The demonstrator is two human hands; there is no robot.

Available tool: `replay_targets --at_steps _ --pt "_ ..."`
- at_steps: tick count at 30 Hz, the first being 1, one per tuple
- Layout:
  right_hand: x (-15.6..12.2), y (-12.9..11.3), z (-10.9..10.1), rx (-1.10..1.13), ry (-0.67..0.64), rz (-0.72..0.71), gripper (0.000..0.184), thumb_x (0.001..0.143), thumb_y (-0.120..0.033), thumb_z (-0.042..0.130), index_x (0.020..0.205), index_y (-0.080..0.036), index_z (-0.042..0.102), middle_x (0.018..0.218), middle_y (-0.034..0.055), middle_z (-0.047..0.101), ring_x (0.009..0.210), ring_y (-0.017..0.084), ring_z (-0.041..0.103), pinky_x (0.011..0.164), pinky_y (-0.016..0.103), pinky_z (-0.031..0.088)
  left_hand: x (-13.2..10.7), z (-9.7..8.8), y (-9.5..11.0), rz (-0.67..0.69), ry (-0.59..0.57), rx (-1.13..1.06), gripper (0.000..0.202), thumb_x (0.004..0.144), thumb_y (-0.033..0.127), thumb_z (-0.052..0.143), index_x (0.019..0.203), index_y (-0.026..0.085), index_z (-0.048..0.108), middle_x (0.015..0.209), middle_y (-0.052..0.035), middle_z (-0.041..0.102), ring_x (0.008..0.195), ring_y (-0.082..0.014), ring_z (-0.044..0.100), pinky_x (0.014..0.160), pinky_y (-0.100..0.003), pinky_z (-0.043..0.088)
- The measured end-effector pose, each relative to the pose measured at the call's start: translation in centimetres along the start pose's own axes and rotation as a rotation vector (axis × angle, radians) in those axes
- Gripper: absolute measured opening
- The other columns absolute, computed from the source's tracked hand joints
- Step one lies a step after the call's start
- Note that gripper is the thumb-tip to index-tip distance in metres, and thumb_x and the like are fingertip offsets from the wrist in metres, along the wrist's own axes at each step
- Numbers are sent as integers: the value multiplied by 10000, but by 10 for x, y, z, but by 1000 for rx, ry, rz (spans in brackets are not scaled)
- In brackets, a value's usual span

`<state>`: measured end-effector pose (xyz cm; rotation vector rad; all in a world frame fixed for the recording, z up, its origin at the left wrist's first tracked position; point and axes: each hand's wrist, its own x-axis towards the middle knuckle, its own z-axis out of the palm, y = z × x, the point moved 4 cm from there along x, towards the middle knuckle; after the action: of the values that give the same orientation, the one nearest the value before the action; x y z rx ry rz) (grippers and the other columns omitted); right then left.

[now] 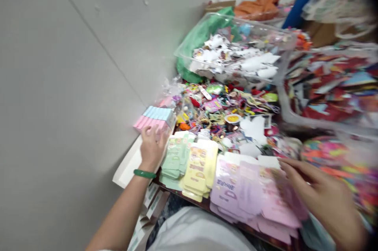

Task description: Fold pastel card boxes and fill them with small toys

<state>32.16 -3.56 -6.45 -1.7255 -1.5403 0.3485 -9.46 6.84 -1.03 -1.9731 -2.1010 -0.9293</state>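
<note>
My left hand [152, 146], with a green bangle [144, 173] on its wrist, lies on a stack of pink and pale blue cards [155, 119], its fingers over the pink edge. A white sheet [130, 162] sticks out beneath that hand. My right hand [320, 192] is blurred, its spread fingers resting on lilac-pink printed card packets [251, 196]. Pale green packets [174, 160] and yellow packets [199, 168] lie in rows between my hands. Whether my left hand grips the stack is hard to tell.
A heap of small colourful trinkets [218, 105] lies beyond the packets. Behind it stand a transparent plastic bin of white items [233, 52] and another of red printed sheets [330, 85]. A grey wall [73, 85] runs along the left. An orange cloth [260, 5] lies at the back.
</note>
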Motion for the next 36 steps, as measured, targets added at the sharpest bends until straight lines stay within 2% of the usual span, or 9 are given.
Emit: replay_targets --at_steps 4,8,11,15,19,24,27,31,36 --pt "-7 -1 -1 -55 12 207 284 806 -472 579 870 -241 730 838 40 757 725 236 686 653 330 505 -10 -14 40 272 67 -68 297 883 299 588 1142 155 606 1097 -126 573 808 -191 627 764 -372 553" --pt "-18 -19 17 12 -89 313 286 829 -469 550 815 -228 704 745 19 737 641 198 657 577 287 464 -51 2 97 742 -245 -168 243 892 282 573 1115 190 600 1116 -121 641 1104 -274 589 944 -452 509" --pt "-25 -36 29 10 -130 329 280 832 -458 538 761 -228 682 664 14 708 587 195 631 549 289 439 -80 17 122 898 -496 -168 315 904 373 561 1153 181 580 1248 -137 618 1282 -331 483 1052 -534 423" --pt "-31 -47 41 125 -196 362 310 819 -472 527 718 -224 683 660 33 711 603 206 636 544 291 447 -95 27 129 893 -675 -156 413 919 449 510 1213 160 543 1321 -165 578 1349 -358 418 1092 -582 370" --pt "-35 -48 54 288 -271 506 348 790 -505 540 734 -198 694 575 31 651 563 200 605 510 291 434 -99 34 126 837 -705 -147 537 897 493 527 1287 126 483 1371 -194 531 1379 -384 372 1112 -589 350" --pt "-43 -57 69 748 -405 819 557 715 -534 612 1110 -142 595 454 -48 557 309 115 403 318 224 253 -106 42 120 793 -702 -174 637 893 552 493 1368 135 420 1396 -187 510 1395 -381 348 1131 -582 331" --pt "-42 -66 70 910 -450 849 477 676 -533 668 963 -158 598 441 -58 543 285 69 341 304 189 196 -108 47 116 771 -703 -203 681 890 573 482 1421 162 371 1419 -177 491 1405 -379 333 1133 -588 326" --pt "-35 -70 69 812 -499 792 359 715 -521 646 658 -185 532 385 -56 493 272 44 305 320 185 164 -106 48 113 735 -754 -273 706 882 563 509 1448 180 329 1443 -173 465 1418 -368 308 1143 -596 304" --pt "-21 -69 45 739 -437 724 386 690 -537 678 606 -195 518 352 -77 406 307 49 279 364 202 182 -87 30 113 556 -753 -553 622 873 481 586 1391 200 389 1405 -177 483 1366 -335 380 1130 -578 310"
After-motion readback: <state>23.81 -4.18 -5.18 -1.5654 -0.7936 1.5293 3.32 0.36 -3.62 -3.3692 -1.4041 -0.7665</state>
